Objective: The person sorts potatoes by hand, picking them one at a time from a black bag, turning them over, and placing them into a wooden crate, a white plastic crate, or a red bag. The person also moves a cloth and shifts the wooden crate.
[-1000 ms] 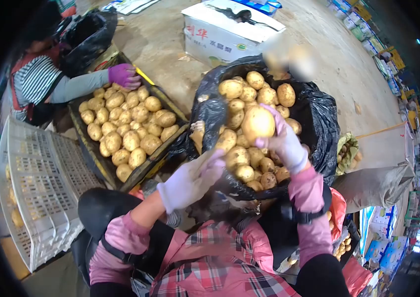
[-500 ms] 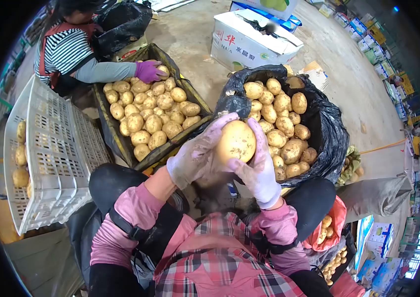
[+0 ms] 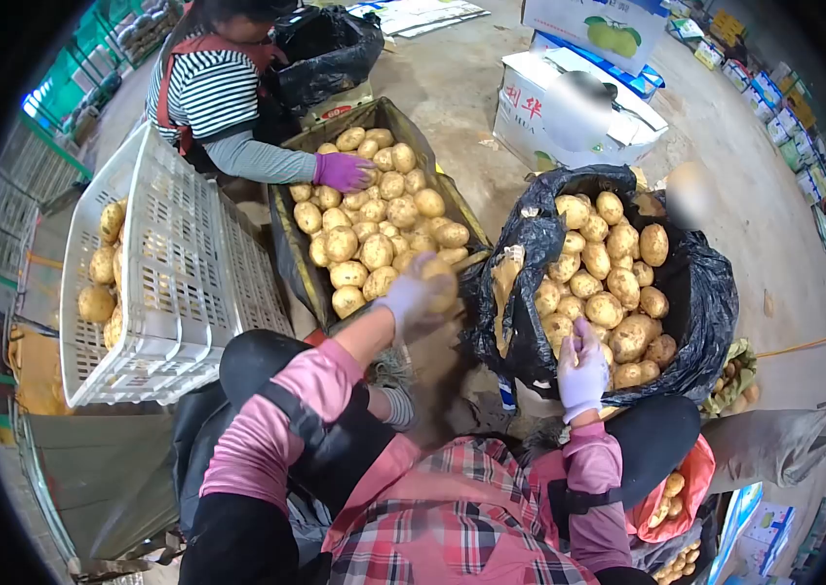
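My left hand point(image 3: 415, 299), in a dirty light glove and blurred by motion, is closed on a large potato point(image 3: 440, 286). It is over the near right part of a black-lined crate point(image 3: 291, 255) heaped with potatoes. My right hand point(image 3: 582, 371), also in a light glove, is at the near left edge of the potatoes point(image 3: 604, 309) in a container lined with black plastic point(image 3: 708, 307). Its fingers point up and lie near those potatoes, and whether it touches one is unclear.
Another person's purple-gloved hand point(image 3: 343, 173) rests on the crate's potatoes. A white plastic basket point(image 3: 174, 283) with potatoes stands at left. White cartons point(image 3: 520, 112) are beyond the containers. A red bag point(image 3: 695, 487) with potatoes lies at lower right.
My hands have moved apart. The left has carried the large potato over to the crate, and the right has let go of it and moved to the black-lined container. The camera view has shifted.
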### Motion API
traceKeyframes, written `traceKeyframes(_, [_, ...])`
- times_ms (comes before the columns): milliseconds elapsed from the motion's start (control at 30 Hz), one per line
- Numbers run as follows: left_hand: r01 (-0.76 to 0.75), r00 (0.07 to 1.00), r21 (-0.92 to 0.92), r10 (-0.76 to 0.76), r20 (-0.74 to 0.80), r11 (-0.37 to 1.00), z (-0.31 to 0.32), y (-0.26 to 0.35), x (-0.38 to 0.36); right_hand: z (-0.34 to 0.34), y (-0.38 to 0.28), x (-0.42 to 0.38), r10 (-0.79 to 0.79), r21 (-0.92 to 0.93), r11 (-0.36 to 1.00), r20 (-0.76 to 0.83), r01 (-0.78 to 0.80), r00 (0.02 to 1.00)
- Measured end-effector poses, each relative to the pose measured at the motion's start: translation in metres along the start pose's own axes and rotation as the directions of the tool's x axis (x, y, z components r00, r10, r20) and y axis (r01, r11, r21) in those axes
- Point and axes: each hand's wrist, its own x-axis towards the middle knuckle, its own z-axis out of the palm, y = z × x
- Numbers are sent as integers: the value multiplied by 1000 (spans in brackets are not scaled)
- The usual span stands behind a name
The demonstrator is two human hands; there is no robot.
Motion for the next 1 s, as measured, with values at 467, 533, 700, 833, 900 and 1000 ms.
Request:
traceKeyframes(467, [-182, 830, 983, 538, 147, 11, -48, -30, 202, 10, 1, -5, -4, -182, 983, 95, 21, 995])
traceKeyframes(533, [-113, 888, 993, 453, 86, 33, -34, -5, 191, 10, 2, -3, 31, -162, 987, 120, -12, 992])
traceKeyframes(700, [-21, 990, 1000, 140, 18, 20, 10, 44, 143, 6, 2, -4, 51, -89, 995, 116, -41, 992])
traceKeyframes(833, [-433, 902, 824, 175, 396, 366, 49, 88, 9, 8, 6, -5, 72, -12, 997, 129, -71, 989])
traceKeyframes(900, [-606, 795, 663, 310, 521, 440, 63, 92, -62, 3, 7, 0, 117, 87, 987, 200, -137, 973])
traceKeyframes(1000, [-681, 732, 655, 304, 610, 327, 69, 82, -120, 9, 21, 30, 32, 145, 987, 216, -64, 976])
